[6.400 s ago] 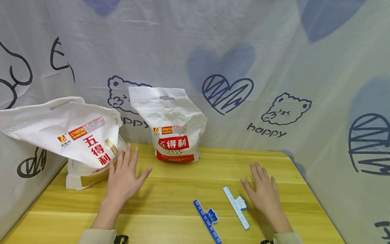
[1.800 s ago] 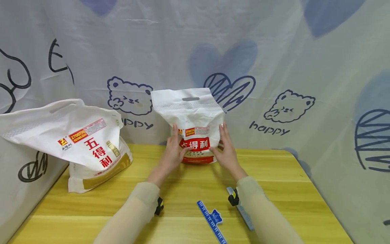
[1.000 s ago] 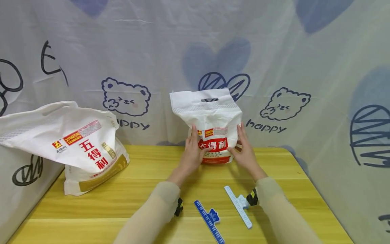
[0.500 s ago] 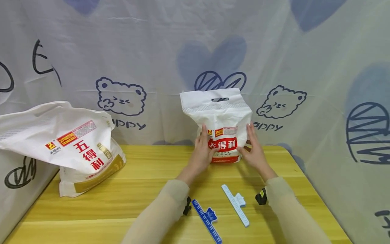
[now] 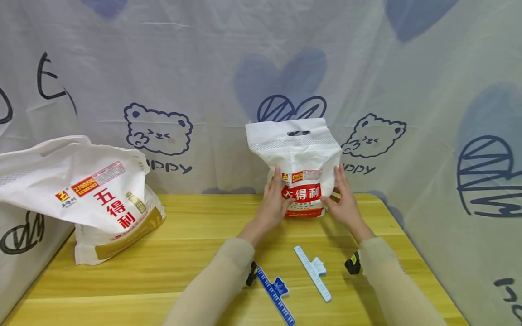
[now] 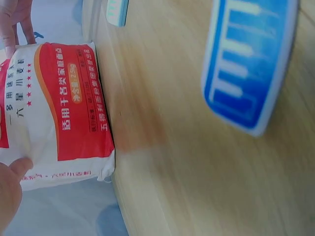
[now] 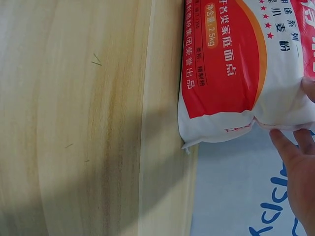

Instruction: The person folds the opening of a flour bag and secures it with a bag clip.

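A white flour bag with a red label and a handle slot at its top stands upright at the back of the table, right of the middle. My left hand grips its left side, thumb on the front. On the right side my right hand holds it the same way, thumb by the label's edge. In the left wrist view the bag's red lower front fills the left part, with a thumb pressed on it. The right wrist view shows the bag's bottom corner near the table edge, fingers against its side.
A larger white flour bag with a gold band leans at the left, its top flopped leftward. Between my forearms lie a dark blue bag clip and a light blue one. A printed curtain hangs behind the wooden table.
Earlier both hands were spread over the table, off the bag. Then they took hold of the smaller flour bag, and it moved right along the back; lately it has barely shifted.
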A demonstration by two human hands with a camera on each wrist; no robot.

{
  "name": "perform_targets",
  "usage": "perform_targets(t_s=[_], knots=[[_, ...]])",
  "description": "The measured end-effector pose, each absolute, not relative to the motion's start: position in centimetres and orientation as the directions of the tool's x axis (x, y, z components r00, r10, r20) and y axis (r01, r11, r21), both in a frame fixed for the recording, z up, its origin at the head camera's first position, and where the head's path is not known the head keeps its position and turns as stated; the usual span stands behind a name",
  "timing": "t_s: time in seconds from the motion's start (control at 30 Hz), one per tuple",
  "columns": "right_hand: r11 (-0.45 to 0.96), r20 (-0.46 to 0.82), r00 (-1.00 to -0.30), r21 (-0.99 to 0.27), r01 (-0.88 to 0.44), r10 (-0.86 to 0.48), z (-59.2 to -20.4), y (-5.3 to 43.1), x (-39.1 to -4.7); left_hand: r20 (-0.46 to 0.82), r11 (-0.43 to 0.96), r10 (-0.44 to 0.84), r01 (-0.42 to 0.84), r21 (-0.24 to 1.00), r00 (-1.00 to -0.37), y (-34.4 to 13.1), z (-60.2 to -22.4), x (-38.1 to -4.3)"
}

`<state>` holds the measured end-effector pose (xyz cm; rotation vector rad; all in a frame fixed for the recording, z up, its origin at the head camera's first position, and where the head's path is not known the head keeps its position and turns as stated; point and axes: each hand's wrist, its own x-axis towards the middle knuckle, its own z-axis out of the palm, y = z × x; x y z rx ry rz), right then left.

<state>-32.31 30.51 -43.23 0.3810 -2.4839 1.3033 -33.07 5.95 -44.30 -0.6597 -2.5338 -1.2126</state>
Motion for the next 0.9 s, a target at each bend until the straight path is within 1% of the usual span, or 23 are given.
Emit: perform_targets(t_s=[0.2,0.47,0.77,0.83,0.9], knots=[[0.561,0.405,-0.910,-0.736,-0.380,-0.085,-43.3,30.5,-32.1,0.443,0.546,0.347,0.562,0.621,-0.827,5.3,-44.3,-33.2],[0.569,0.458,-0.886,-0.708,-0.417,-0.080,-43.3,30.4,-31.5,0.495,0.538,0.358,0.608,0.584,-0.792,4.9,-44.1,-33.1],[0.593,0.489,-0.870,-0.685,-0.423,-0.056,-43.0,30.2,-30.4,0.553,0.543,0.299,0.615,0.571,-0.777,4.6,-43.8,-32.5],[0.591,0.503,-0.863,-0.682,-0.431,-0.047,-42.8,30.1,-30.1,0.594,0.550,0.263,0.624,0.555,-0.760,4.5,-43.8,-32.3],[0.584,0.530,-0.848,-0.680,-0.444,-0.027,-42.6,30.0,-30.0,0.657,0.557,0.213,0.642,0.527,-0.723,4.5,-43.6,-32.1]])
